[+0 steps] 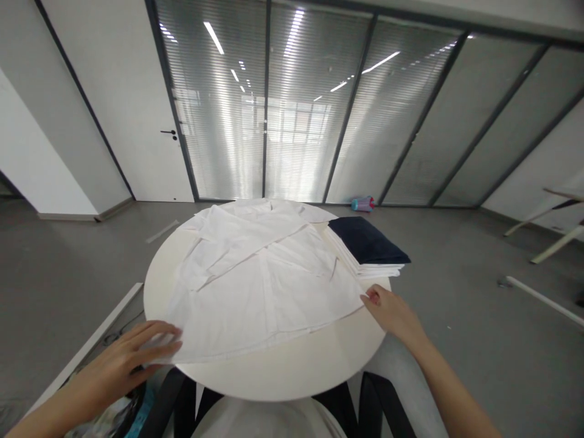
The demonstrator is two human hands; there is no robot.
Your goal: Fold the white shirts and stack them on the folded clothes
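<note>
A white shirt (pixel 260 280) lies spread flat over a round white table (pixel 283 371). My left hand (pixel 132 359) rests at the shirt's near left hem corner, fingers stretched out along the cloth, with the corner under the fingertips. My right hand (pixel 392 313) is at the near right hem corner and its fingers pinch the fabric edge. A stack of folded clothes (pixel 369 249), dark navy on top of white pieces, sits on the table's far right, just beyond my right hand.
A black chair frame (pixel 365 401) stands under the table's near edge. A pink and blue bottle (pixel 364 204) lies on the grey floor by the glass wall. White table legs (pixel 542 298) lie on the floor at right. A white door (pixel 150 134) is at back left.
</note>
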